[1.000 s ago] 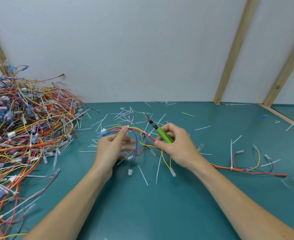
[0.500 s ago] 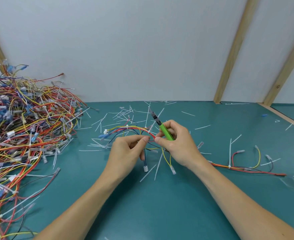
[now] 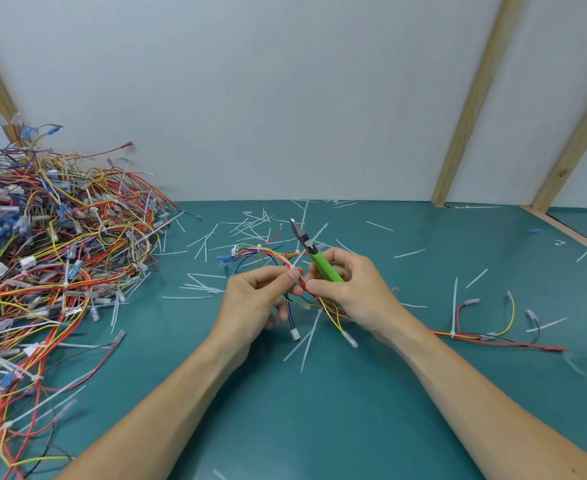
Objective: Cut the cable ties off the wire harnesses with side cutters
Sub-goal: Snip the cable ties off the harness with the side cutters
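A wire harness point(image 3: 263, 255) of red, yellow and blue wires lies in the middle of the teal table, running under both hands and off to the right. My left hand point(image 3: 255, 299) pinches its wires between thumb and forefinger. My right hand point(image 3: 352, 289) touches the same spot with its thumb and holds green-handled side cutters point(image 3: 314, 254), whose jaws point up and away above the wires. A white cable tie point(image 3: 260, 247) still wraps the bundle beyond my left hand. Another tie point(image 3: 453, 308) stands up from the harness at the right.
A big tangled pile of wire harnesses point(image 3: 49, 258) fills the left side of the table. Several cut white tie pieces point(image 3: 247, 225) are scattered over the teal mat point(image 3: 319, 410). A white wall with wooden battens point(image 3: 472, 98) closes the back.
My left hand has closed from a loose, open touch into a pinch on the wires beside my right thumb. The cutters have tilted more upright and shifted slightly right.
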A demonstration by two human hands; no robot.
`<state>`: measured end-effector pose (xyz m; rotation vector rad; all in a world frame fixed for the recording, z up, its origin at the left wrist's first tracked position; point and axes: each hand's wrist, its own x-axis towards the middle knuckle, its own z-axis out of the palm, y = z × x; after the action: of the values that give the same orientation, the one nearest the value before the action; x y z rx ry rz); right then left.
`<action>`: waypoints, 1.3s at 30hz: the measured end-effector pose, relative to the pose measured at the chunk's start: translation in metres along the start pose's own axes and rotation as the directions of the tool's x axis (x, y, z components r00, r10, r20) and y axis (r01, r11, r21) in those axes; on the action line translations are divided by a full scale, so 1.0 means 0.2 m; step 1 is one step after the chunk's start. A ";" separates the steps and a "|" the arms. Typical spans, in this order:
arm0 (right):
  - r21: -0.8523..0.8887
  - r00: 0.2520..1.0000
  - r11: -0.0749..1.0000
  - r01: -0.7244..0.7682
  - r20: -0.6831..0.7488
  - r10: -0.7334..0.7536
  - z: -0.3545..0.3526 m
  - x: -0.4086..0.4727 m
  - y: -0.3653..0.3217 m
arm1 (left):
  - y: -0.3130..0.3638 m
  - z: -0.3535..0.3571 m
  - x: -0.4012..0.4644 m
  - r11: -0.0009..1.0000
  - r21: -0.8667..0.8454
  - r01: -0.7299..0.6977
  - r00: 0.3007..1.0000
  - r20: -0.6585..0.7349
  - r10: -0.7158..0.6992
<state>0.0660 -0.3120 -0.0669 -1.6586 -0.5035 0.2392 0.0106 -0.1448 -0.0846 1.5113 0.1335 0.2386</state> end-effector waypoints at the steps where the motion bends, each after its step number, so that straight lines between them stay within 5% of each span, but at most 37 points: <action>1: -0.005 1.000 1.000 0.003 -0.013 -0.004 0.00 0.00 0.00 | 0.01 0.00 0.00 1.000 -0.022 0.016 1.000 -0.020 -0.017; 9: -0.080 0.999 0.997 0.010 0.052 -0.006 -0.02 -0.01 -0.03 | 0.02 -0.01 0.00 0.967 -0.212 0.140 0.986 -0.059 -0.156; 12: -0.186 0.998 0.981 0.046 -0.044 -0.055 -0.02 -0.01 -0.02 | 0.02 -0.02 0.00 0.977 -0.186 0.107 0.983 -0.129 -0.133; 16: -0.545 0.943 0.828 0.133 -0.187 -0.275 -0.06 -0.02 -0.04 | 0.04 -0.04 0.01 0.986 -0.165 0.039 0.966 -0.247 -0.080; 21: -0.718 0.911 0.677 0.161 -0.156 -0.383 -0.10 -0.03 -0.07 | 0.05 -0.07 0.02 0.981 -0.194 0.002 0.944 -0.323 -0.065; 29: -0.835 0.916 0.534 0.135 -0.101 -0.389 -0.06 -0.03 -0.05 | 0.04 -0.06 0.02 0.973 -0.230 -0.002 0.947 -0.312 -0.072; 39: -0.842 0.924 0.530 0.106 -0.114 -0.366 -0.05 -0.03 -0.04 | 0.04 -0.05 0.02 0.963 -0.270 0.004 0.955 -0.285 -0.084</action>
<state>0.0629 -0.3235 -0.0590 -2.4672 -0.6758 -0.5448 0.0111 -0.1343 -0.0775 1.1961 0.3595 0.4291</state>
